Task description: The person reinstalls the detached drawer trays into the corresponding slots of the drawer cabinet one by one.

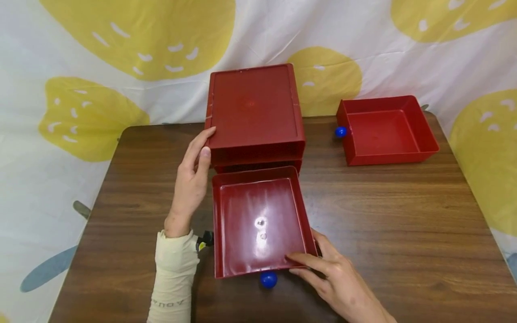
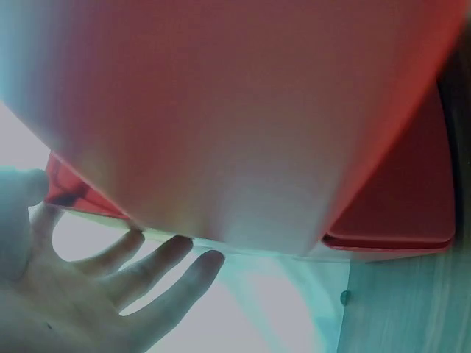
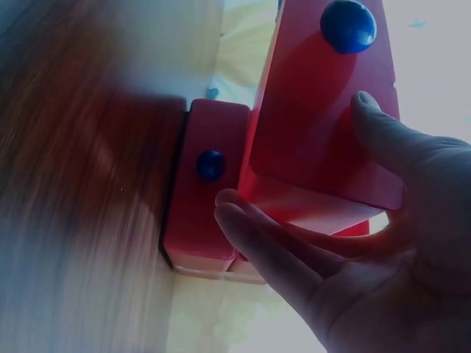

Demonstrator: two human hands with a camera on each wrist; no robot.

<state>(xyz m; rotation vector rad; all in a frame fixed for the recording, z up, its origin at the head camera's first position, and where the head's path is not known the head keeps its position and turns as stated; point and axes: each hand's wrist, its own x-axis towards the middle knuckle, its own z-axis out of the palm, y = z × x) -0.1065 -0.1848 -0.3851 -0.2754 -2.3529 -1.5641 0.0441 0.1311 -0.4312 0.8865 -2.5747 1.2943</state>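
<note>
At drwr (image 1: 254,206) | R fingers (image 1: 317,264) wide, gripping | L fingers (image 1: 199,142) spread, touching cab (image 1: 254,107)

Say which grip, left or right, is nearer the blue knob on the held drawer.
Right. The right grip holds the front right corner of the drawer, just right of the blue knob; the left grip is farther off, at the left side of the red cabinet.

The drawer (image 1: 250,215) I hold is dark red, its knob (image 1: 268,279) bright blue. The cabinet (image 1: 252,107) is red; the 2nd drawer (image 1: 383,130), brighter red, has 1 blue knob. My sleeve (image 1: 173,269) is cream with grey lettering. Brown grain streaks the tabletop (image 1: 371,202); yellow, white-dashed lemon shapes (image 1: 149,27) pattern the white cloth (image 1: 266,22).
</note>
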